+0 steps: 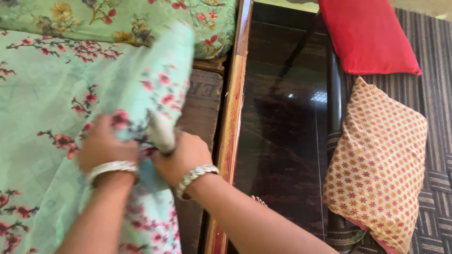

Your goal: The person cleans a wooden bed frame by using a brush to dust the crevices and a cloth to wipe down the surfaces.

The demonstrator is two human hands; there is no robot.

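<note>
There is one view only, from a camera worn on the person's head, looking steeply down and a little forward over the edge of the bed (28, 94), so close that the forearms enter from the bottom of the frame and the left hand (104, 146) and right hand (181, 156) sit just below its middle. The wooden bed rail (231, 117) runs up the centre, splitting the view between the flowered sheet (56, 80) on the left and the dark floor (282, 122) on the right. At the far right lie a red cushion (365, 35) and a patterned cushion (376, 164), further from the lens.
</note>
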